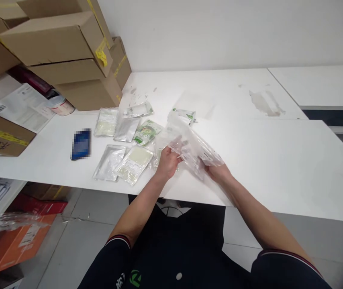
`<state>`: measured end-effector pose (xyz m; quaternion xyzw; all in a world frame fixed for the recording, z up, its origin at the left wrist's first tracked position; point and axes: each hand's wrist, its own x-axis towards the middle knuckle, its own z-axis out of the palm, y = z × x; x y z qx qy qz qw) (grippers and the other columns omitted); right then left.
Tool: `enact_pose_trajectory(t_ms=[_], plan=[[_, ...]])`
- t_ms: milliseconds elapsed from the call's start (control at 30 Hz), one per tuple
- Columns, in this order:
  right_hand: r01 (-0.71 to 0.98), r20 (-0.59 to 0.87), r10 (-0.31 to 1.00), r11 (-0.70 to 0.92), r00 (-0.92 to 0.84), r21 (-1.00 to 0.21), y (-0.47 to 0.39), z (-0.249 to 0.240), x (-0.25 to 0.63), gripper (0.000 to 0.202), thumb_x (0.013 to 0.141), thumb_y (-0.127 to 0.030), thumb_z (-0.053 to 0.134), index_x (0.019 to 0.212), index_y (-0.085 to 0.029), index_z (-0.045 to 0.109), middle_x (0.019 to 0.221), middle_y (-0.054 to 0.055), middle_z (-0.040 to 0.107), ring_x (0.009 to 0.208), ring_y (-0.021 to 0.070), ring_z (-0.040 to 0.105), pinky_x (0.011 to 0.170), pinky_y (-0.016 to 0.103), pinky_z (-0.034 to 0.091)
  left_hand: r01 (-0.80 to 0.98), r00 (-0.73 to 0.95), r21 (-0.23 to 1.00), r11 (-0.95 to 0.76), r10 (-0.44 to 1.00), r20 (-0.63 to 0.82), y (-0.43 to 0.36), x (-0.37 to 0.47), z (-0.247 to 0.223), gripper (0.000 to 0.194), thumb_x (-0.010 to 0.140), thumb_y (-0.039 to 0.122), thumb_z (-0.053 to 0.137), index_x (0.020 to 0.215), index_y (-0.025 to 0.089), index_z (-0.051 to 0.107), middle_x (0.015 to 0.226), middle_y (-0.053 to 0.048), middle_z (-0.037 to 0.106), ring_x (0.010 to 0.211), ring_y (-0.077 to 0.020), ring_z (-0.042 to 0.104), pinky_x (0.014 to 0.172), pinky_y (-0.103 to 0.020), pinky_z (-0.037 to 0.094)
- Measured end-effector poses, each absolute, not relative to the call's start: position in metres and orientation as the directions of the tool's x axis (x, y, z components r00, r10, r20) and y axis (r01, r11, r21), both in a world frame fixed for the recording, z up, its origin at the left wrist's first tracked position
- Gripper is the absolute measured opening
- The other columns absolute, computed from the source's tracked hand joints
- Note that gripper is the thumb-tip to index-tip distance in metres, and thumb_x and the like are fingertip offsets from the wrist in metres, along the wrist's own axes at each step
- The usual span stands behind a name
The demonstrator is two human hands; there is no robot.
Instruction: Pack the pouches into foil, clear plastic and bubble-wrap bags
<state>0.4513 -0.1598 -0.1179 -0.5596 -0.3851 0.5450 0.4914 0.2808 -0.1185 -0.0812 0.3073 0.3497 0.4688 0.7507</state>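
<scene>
A clear plastic bag (pixel 200 146) is spread between my two hands over the white table. My left hand (pixel 169 161) is closed on its left edge. At its lower right end, my right hand (pixel 218 171) grips the plastic, its fingers partly hidden behind the bag. Several flat packets lie to the left: a green printed one (pixel 147 132), a silver one (pixel 109 162), and a pale labelled one (pixel 134 163) overlapping it. Behind the bag rests another white and green packet (pixel 184 116).
Cardboard boxes (pixel 72 52) are stacked at the back left, beside a round tin (pixel 60 105). A blurred blue object (pixel 81 144) lies on the table's left part (pixel 51 160). Below, at the left, stands an orange box (pixel 17 245).
</scene>
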Motion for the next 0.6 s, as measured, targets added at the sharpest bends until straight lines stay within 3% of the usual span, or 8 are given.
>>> enact_pose_trajectory(t_ms=[133,200,333,433,500,533,600], plan=[[-0.318,-0.312,0.949,-0.28,0.053,-0.906,-0.167,-0.126,0.438,0.031,0.074,-0.053,0.07,0.068,-0.024,0.059,0.056,-0.002,0.057,0.053,0.0146,0.053,0.057,0.031,0.051,-0.542,0.346,0.711,0.448,0.89,-0.297,-0.125,0.264,-0.076,0.065,0.082,0.071,0.054,0.125,0.023,0.06,0.13,-0.012,0.064,0.113,-0.0308,0.065,0.09,-0.047,0.055],[-0.387,-0.33,0.944,-0.295,0.024,-0.874,-0.169,-0.125,0.438,0.033,0.077,-0.052,0.068,0.067,-0.022,0.06,0.054,0.0,0.056,0.051,0.0141,0.053,0.058,0.03,0.05,-0.544,0.362,0.697,0.467,0.88,-0.307,-0.125,0.258,-0.075,0.07,0.079,0.078,0.052,0.123,0.023,0.06,0.132,-0.012,0.063,0.11,-0.0314,0.066,0.086,-0.047,0.057],[-0.405,-0.384,0.916,-0.395,-0.112,-0.824,-0.175,-0.123,0.451,0.04,0.08,-0.058,0.063,0.072,-0.019,0.063,0.061,0.004,0.06,0.053,0.0159,0.055,0.056,0.031,0.05,-0.417,0.285,0.817,0.398,0.911,-0.299,-0.123,0.261,-0.084,0.05,0.07,0.046,0.08,0.108,0.017,0.066,0.117,-0.012,0.07,0.088,-0.024,0.072,0.078,-0.038,0.058],[-0.329,-0.377,0.926,-0.354,0.007,-0.875,-0.189,-0.114,0.47,0.07,0.084,-0.081,0.036,0.102,-0.019,0.066,0.094,0.012,0.069,0.071,0.0223,0.066,0.063,0.037,0.056,-0.302,0.173,0.914,0.269,0.959,-0.225,-0.124,0.266,-0.093,0.037,0.073,0.04,0.078,0.097,0.013,0.069,0.099,-0.011,0.074,0.068,-0.0167,0.071,0.067,-0.031,0.057],[-0.22,-0.216,0.962,-0.178,0.164,-0.959,-0.202,-0.104,0.478,0.084,0.082,-0.086,0.021,0.13,-0.026,0.055,0.13,0.014,0.06,0.097,0.0272,0.068,0.079,0.043,0.057,-0.152,0.067,0.98,0.128,0.991,-0.119,-0.127,0.27,-0.097,0.034,0.078,0.041,0.073,0.098,0.014,0.071,0.095,-0.008,0.074,0.062,-0.0136,0.069,0.063,-0.028,0.055],[-0.123,-0.108,0.974,-0.084,0.198,-0.989,-0.209,-0.098,0.479,0.084,0.081,-0.087,0.024,0.14,-0.031,0.045,0.144,0.013,0.05,0.111,0.0289,0.064,0.087,0.046,0.056,-0.062,0.04,0.996,0.059,0.998,-0.056,-0.131,0.272,-0.098,0.032,0.08,0.042,0.071,0.098,0.015,0.072,0.093,-0.006,0.074,0.063,-0.0131,0.068,0.062,-0.027,0.055],[0.126,0.062,0.983,0.04,0.173,-0.991,-0.219,-0.089,0.473,0.085,0.079,-0.082,0.046,0.149,-0.036,0.033,0.156,0.011,0.034,0.128,0.0317,0.053,0.099,0.05,0.049,0.061,0.107,0.997,-0.045,0.993,0.039,-0.139,0.276,-0.095,0.031,0.083,0.043,0.067,0.098,0.016,0.072,0.09,-0.005,0.074,0.067,-0.0135,0.069,0.063,-0.026,0.055]])
